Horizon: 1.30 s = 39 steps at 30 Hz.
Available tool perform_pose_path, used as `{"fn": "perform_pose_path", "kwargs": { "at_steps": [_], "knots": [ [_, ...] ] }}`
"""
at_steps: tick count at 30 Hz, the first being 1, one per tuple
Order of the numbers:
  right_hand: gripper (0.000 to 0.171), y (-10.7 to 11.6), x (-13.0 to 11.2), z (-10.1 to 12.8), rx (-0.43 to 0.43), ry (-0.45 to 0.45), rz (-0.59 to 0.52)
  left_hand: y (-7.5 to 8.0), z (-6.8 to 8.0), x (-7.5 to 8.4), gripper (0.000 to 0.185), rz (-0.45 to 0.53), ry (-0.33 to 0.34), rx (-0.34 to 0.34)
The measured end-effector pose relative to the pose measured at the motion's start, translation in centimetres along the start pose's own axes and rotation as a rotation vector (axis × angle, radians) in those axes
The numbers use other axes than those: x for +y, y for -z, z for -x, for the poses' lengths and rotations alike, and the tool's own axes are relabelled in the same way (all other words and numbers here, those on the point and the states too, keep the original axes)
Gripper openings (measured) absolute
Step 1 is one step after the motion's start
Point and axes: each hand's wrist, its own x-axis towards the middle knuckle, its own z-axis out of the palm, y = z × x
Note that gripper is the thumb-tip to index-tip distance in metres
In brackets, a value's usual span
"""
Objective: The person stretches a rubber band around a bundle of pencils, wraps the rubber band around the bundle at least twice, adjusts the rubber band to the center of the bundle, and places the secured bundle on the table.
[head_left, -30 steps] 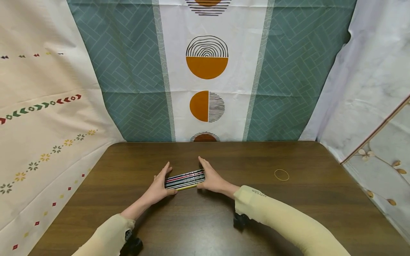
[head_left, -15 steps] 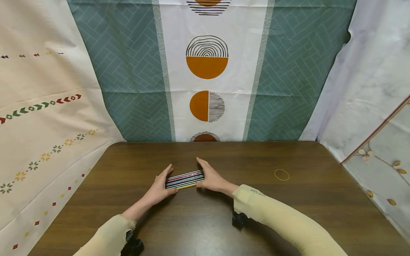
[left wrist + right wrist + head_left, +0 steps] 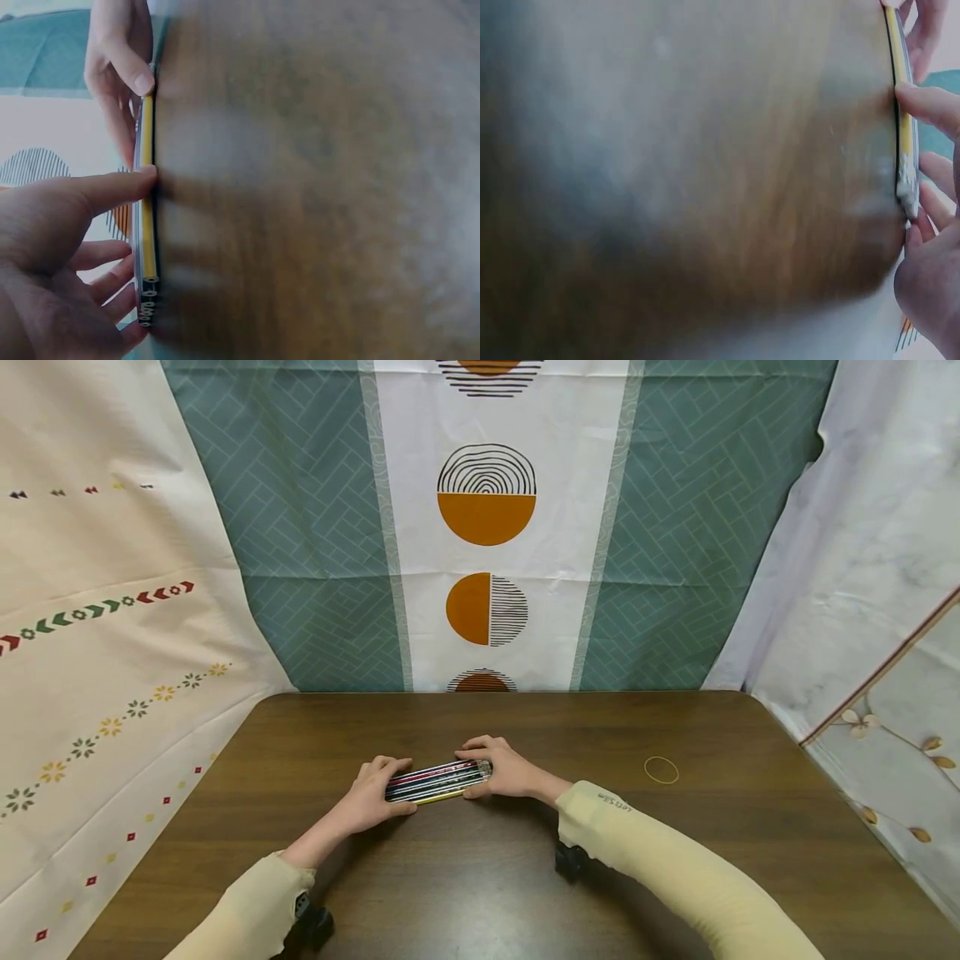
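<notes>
A flat row of several pencils, side by side, lies between the two hands, tilted slightly up to the right. Most are dark with pale stripes; one yellow pencil runs along the near edge. My left hand grips the left end, thumb on the near edge and fingers at the far side. Around the right end, my right hand holds the row the same way, its thumb against the yellow pencil. Pale tips show beside the right palm. Whether the row touches the tabletop, I cannot tell.
A thin yellow rubber band lies on the brown wooden table, right of the hands. Patterned cloths hang behind the table and along its left and right sides.
The fingers of both hands have come down and curled over the far side of the pencils. My right hand has shifted a little right, uncovering the pencils' right ends.
</notes>
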Motion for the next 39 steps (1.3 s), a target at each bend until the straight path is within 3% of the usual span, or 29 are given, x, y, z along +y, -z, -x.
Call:
{"fn": "perform_pose_path", "kwargs": {
  "at_steps": [10,31,39],
  "knots": [
    [0.064,1.0,0.6,-0.3,-0.023,-0.033,-0.031,0.6,-0.8,-0.1,0.059,-0.02,0.021,-0.033],
    [0.049,1.5,0.9,-0.7,-0.054,0.061,-0.068,1.4,-1.7,0.3,0.042,0.024,0.013,-0.13],
    [0.038,1.4,0.5,-0.6,-0.053,0.021,-0.062,1.5,-1.9,0.6,0.036,0.058,0.024,-0.15]
  ]
}}
